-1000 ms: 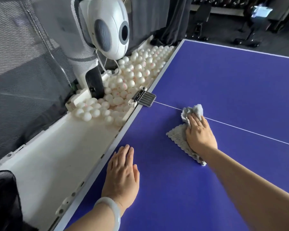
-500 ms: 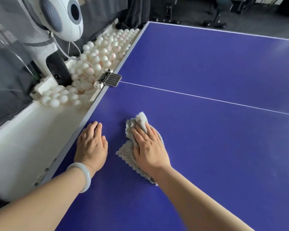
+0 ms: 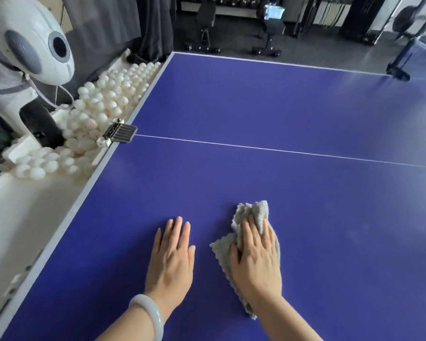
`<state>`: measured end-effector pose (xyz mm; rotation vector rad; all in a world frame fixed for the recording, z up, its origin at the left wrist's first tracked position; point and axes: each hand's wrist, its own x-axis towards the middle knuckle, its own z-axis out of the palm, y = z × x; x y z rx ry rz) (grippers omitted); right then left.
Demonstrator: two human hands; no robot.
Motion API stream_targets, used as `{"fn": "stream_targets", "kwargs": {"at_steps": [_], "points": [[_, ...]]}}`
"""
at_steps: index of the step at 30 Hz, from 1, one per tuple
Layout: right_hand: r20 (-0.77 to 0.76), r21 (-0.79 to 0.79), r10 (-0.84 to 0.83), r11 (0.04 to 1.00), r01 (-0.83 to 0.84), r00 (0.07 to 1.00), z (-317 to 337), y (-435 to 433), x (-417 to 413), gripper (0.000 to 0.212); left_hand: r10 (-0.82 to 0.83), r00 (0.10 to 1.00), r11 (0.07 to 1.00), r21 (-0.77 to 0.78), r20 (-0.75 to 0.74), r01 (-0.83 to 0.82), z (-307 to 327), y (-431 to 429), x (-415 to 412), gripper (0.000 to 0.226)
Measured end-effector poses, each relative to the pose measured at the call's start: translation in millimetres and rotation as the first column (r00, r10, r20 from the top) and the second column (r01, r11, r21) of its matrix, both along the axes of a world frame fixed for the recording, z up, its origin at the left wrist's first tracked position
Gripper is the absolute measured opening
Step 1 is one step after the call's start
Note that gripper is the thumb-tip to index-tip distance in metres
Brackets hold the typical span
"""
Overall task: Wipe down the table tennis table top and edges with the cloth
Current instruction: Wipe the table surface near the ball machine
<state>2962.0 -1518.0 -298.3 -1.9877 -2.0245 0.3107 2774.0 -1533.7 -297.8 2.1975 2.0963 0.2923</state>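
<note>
Table (image 3: pixel 256 102): one
Centre line (image 3: pixel 280 151): one
Cloth (image 3: pixel 257 210): one
Hands: two, left hand (image 3: pixel 171 257), right hand (image 3: pixel 256 257)
Bangle (image 3: pixel 150 313): one
Ball machine (image 3: pixel 32 45): one
Clamp (image 3: pixel 119 131): one
Balls (image 3: pixel 108 97): a heap, too many to count
Benches (image 3: pixel 205 25): two

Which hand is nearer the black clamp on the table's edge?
Left. The left hand lies flat on the table, below and slightly right of the clamp; the right hand presses the cloth further right, farther from it.

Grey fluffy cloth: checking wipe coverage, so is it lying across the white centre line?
No, the grey fluffy cloth sits under the right hand, well short of the white centre line.
</note>
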Motion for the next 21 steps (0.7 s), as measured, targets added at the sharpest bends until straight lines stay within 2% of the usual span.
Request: {"fn": "stream_targets", "kwargs": {"at_steps": [2,4,6,7,9,11,13,16,18,19,21], "points": [[-0.018,0.025,0.19,0.981,-0.19,0.982,-2,-22,-5,0.062,0.04,0.999,0.999,-0.02,0.001,-0.04,-3,-2,6,0.074],[-0.015,0.069,0.386,0.921,-0.384,0.923,-5,-26,13,0.057,0.05,0.999,0.999,0.0,0.001,-0.05,-6,-1,6,0.074],[0.058,0.054,0.434,0.898,-0.437,0.899,-6,-8,44,0.054,0.054,0.999,0.998,0.018,0.009,-0.054,-5,-1,6,0.073],[0.092,0.055,0.372,0.924,-0.378,0.924,-6,4,59,0.056,0.061,0.998,0.998,0.026,0.012,-0.061,-4,0,6,0.073],[0.092,0.016,0.154,0.988,-0.156,0.984,-2,32,79,0.06,0.076,0.997,0.996,0.054,0.003,-0.076,-5,0,9,0.074],[0.083,-0.014,-0.049,0.999,0.05,0.995,1,48,77,0.064,0.082,0.997,0.994,0.075,-0.005,-0.081,-4,0,11,0.076],[0.026,-0.014,-0.095,0.995,0.096,0.995,4,48,57,0.065,0.083,0.997,0.993,0.086,-0.009,-0.082,-4,0,11,0.078],[0.006,0.04,0.151,0.988,-0.151,0.988,4,17,29,0.063,0.088,0.996,0.992,0.092,-0.006,-0.087,-2,1,13,0.077],[-0.029,0.062,0.368,0.928,-0.366,0.929,6,-9,29,0.052,0.095,0.995,0.989,0.112,-0.011,-0.093,-4,0,13,0.066],[-0.014,0.043,0.45,0.892,-0.449,0.893,8,-18,37,0.049,0.098,0.995,0.987,0.129,-0.008,-0.096,-5,0,13,0.059],[0.113,-0.017,0.566,0.823,-0.568,0.817,9,-24,64,0.047,0.105,0.994,0.983,0.15,0.006,-0.104,-5,2,12,0.058]]}}
